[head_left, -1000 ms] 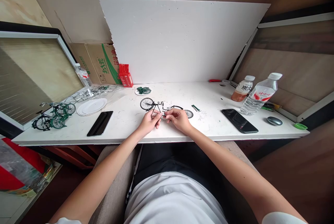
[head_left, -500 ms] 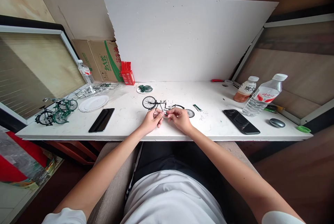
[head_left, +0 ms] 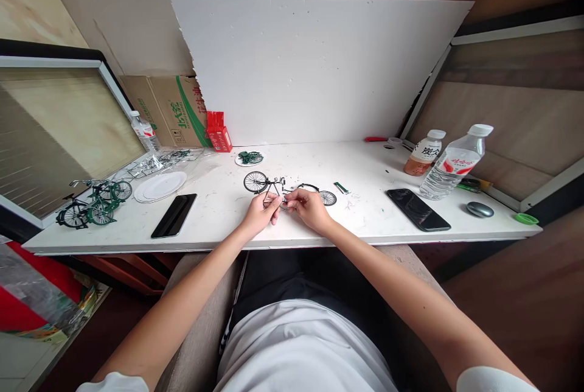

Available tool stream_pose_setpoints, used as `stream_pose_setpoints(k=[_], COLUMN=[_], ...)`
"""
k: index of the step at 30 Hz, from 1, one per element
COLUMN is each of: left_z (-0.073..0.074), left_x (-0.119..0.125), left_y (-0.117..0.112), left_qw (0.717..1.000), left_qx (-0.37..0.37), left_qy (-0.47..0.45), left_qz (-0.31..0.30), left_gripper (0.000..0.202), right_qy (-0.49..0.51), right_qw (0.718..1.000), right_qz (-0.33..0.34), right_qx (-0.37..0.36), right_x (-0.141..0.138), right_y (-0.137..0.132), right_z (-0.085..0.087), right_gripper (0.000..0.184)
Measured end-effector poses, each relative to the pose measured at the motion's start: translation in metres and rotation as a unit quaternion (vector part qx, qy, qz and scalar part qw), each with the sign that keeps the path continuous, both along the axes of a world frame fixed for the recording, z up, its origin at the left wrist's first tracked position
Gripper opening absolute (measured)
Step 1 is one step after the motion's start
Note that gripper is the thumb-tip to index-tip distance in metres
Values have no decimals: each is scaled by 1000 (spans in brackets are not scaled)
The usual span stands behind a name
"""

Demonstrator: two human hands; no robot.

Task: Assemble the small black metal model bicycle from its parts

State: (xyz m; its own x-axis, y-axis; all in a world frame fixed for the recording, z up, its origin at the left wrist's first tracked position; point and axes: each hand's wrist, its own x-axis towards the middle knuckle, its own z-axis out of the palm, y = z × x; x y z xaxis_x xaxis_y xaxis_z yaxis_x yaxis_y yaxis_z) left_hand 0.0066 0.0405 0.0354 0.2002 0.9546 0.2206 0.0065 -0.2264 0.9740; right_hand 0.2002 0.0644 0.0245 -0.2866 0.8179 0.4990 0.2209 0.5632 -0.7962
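My left hand (head_left: 261,212) is closed in a pinch just above the white table, its fingertips almost meeting those of my right hand (head_left: 311,209). That hand is pinched shut too. Whatever lies between the fingers is tiny and mostly hidden. Right behind the fingers is a black model bicycle front part (head_left: 274,182) with a spoked wheel (head_left: 255,181). To the right, partly covered by my right hand, lie a curved black part (head_left: 309,185) and another spoked wheel (head_left: 327,198). A small green part (head_left: 340,188) rests farther right.
Finished-looking model bicycles (head_left: 98,202) stand at the left, near white plates (head_left: 159,187) and a phone (head_left: 174,215). A small plate with green parts (head_left: 250,157) sits behind. At right are another phone (head_left: 417,209), bottles (head_left: 456,164), a mouse (head_left: 479,209) and a green cap (head_left: 526,219).
The camera view has shifted slightly. Both hands stay pinched together at the same spot by the bicycle parts, with only small finger movements.
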Motion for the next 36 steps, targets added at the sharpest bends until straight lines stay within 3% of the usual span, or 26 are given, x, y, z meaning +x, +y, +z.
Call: stream_pose_setpoints(k=[2, 8, 13, 19, 24, 30, 36], left_z=[0, 0, 0, 6, -1, -11, -15], left_x=[0, -4, -22, -52, -71, -79, -79], left_y=[1, 4, 16, 28, 39, 46, 42], left_qw=[1000, 999, 998, 990, 975, 958, 927], left_qx=[0, -26, -43, -13, 16, 50, 98], left_qy=[-7, -24, 42, 125, 185, 227, 289], left_qz=[15, 36, 21, 71, 120, 166, 218], left_gripper=[46, 43, 45, 40, 33, 25, 21], right_qy=[-7, -36, -41, -113, -192, -228, -248], right_qw=[1000, 987, 982, 968, 958, 940, 951], right_qz=[-7, -120, -156, -190, -172, -213, -149], right_qx=[13, 101, 101, 118, 126, 138, 111], right_x=[0, 1, 3, 15, 42, 77, 77], right_y=[0, -2, -2, 7, 25, 45, 43], right_z=[0, 5, 7, 10, 17, 13, 8], right_gripper=[14, 19, 21, 24, 31, 26, 24])
